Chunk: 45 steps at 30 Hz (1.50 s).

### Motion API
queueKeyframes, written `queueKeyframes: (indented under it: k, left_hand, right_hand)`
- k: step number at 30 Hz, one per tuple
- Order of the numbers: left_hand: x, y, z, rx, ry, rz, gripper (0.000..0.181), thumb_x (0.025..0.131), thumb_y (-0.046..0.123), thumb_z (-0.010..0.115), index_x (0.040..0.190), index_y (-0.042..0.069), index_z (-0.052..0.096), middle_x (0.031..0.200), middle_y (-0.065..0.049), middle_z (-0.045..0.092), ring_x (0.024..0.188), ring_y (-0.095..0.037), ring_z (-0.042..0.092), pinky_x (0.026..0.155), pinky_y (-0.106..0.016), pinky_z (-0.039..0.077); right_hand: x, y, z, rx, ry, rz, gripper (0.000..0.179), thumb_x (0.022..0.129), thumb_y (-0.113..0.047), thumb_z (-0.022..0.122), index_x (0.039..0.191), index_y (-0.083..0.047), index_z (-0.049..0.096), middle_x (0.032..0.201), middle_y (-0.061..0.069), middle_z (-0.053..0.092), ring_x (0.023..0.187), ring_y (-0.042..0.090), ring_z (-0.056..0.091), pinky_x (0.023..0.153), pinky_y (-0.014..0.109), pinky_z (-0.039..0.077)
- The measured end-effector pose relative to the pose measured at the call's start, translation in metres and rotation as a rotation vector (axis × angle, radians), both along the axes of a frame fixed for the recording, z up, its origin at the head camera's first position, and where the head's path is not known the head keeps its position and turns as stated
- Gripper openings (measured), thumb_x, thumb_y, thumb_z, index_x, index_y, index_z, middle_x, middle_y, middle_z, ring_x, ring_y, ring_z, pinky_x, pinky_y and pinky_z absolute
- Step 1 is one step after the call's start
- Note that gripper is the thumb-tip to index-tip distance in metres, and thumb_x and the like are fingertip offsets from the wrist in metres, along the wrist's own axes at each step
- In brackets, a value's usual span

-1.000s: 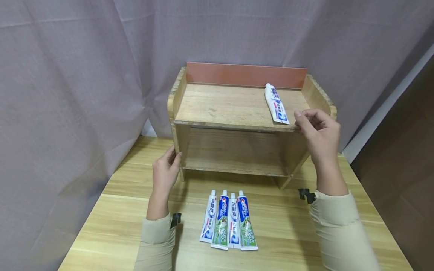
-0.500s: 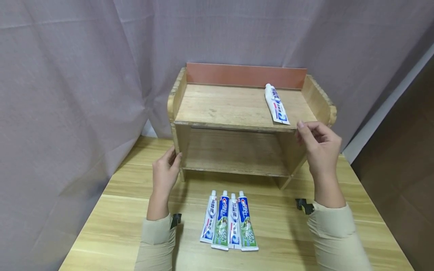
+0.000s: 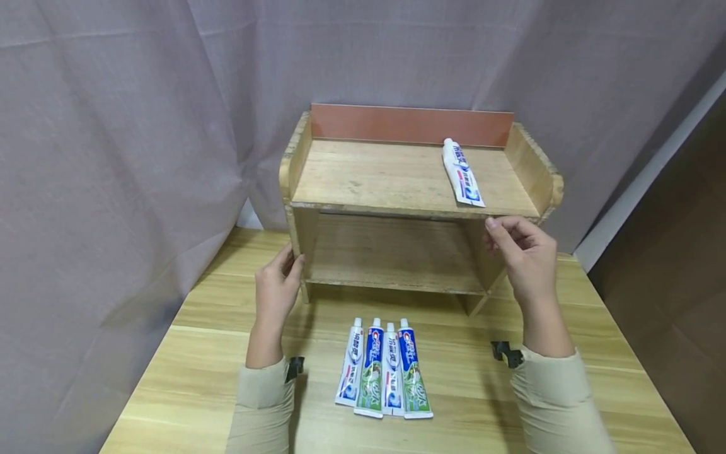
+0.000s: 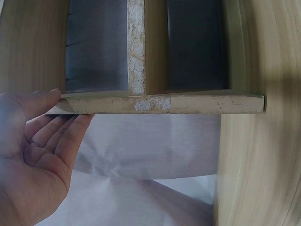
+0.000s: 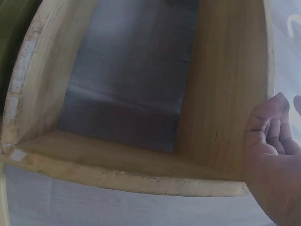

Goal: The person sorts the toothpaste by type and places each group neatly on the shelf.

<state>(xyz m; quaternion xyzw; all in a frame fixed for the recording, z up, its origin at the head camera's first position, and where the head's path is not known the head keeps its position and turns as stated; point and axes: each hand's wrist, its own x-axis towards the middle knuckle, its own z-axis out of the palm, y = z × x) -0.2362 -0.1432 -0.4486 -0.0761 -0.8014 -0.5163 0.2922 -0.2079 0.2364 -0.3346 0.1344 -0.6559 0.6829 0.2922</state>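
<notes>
A small two-tier wooden shelf (image 3: 391,252) stands on the table. My left hand (image 3: 276,284) pinches the front edge of its left side panel (image 4: 197,103), thumb on the inner face and fingers on the outer. My right hand (image 3: 524,255) is in front of the shelf's right side, just below the top board's front edge, its fingers loosely curled and nothing in them. A white toothpaste tube (image 3: 462,173) lies on the top board, cap to the back. Several more tubes lie side by side in front: white ones (image 3: 350,362) and blue-green Crest ones (image 3: 371,369).
The wooden table (image 3: 471,391) extends around the shelf. A reddish-brown back strip (image 3: 411,125) and raised side panels border the top board. Grey cloth (image 3: 142,126) hangs behind and to the left; a dark brown surface (image 3: 669,252) rises at the right.
My right hand has moved down from beside the tube's lower end to below the top board's edge, shifting slightly left at the end. My left hand and the tubes stay in place.
</notes>
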Motion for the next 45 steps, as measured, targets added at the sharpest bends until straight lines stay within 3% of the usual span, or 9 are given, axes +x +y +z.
queueKeyframes:
  k: [15, 23, 28, 36, 45]
  left_hand:
    - [-0.001, 0.0, -0.002, 0.005, 0.006, -0.005, 0.035, 0.096, 0.008, 0.068, 0.13, 0.001, 0.065, 0.118, -0.022, 0.069, 0.104, -0.031, 0.071, 0.085, -0.026, 0.061]
    - [-0.002, 0.0, 0.001, 0.005, -0.01, 0.001, 0.035, 0.097, 0.01, 0.068, 0.131, 0.0, 0.064, 0.119, -0.022, 0.069, 0.106, -0.031, 0.071, 0.086, -0.025, 0.06]
    - [-0.002, 0.0, -0.001, 0.01, -0.012, 0.0, 0.035, 0.097, 0.009, 0.068, 0.131, 0.001, 0.064, 0.119, -0.022, 0.069, 0.106, -0.031, 0.071, 0.086, -0.024, 0.06]
    - [-0.001, 0.0, -0.001, 0.008, -0.006, 0.004, 0.036, 0.096, 0.008, 0.069, 0.131, 0.001, 0.065, 0.119, -0.022, 0.069, 0.106, -0.031, 0.071, 0.086, -0.024, 0.06]
    - [-0.002, 0.0, -0.001, 0.0, -0.002, 0.013, 0.034, 0.096, 0.008, 0.069, 0.129, 0.003, 0.066, 0.118, -0.021, 0.069, 0.105, -0.03, 0.071, 0.086, -0.022, 0.06]
  right_hand:
    - [0.009, -0.001, -0.005, 0.205, -0.113, -0.049, 0.023, 0.095, -0.012, 0.072, 0.095, 0.01, 0.067, 0.079, 0.005, 0.071, 0.074, 0.018, 0.067, 0.073, 0.02, 0.057]
    - [0.01, -0.003, -0.012, 0.186, -0.11, 0.028, 0.019, 0.095, -0.008, 0.07, 0.103, 0.009, 0.069, 0.091, 0.008, 0.074, 0.083, 0.018, 0.07, 0.08, 0.02, 0.06]
    - [0.01, -0.004, -0.02, 0.214, -0.122, 0.029, 0.021, 0.095, -0.009, 0.07, 0.106, 0.009, 0.068, 0.095, 0.01, 0.074, 0.086, 0.017, 0.07, 0.081, 0.019, 0.059]
    - [0.012, -0.01, -0.026, 0.154, -0.151, 0.043, 0.024, 0.095, -0.006, 0.069, 0.108, 0.014, 0.066, 0.096, 0.007, 0.075, 0.088, 0.016, 0.071, 0.08, 0.02, 0.06]
    - [0.012, -0.011, -0.043, 0.254, -0.167, 0.028, 0.024, 0.096, -0.011, 0.07, 0.11, 0.008, 0.069, 0.101, 0.006, 0.075, 0.091, 0.013, 0.069, 0.08, 0.018, 0.058]
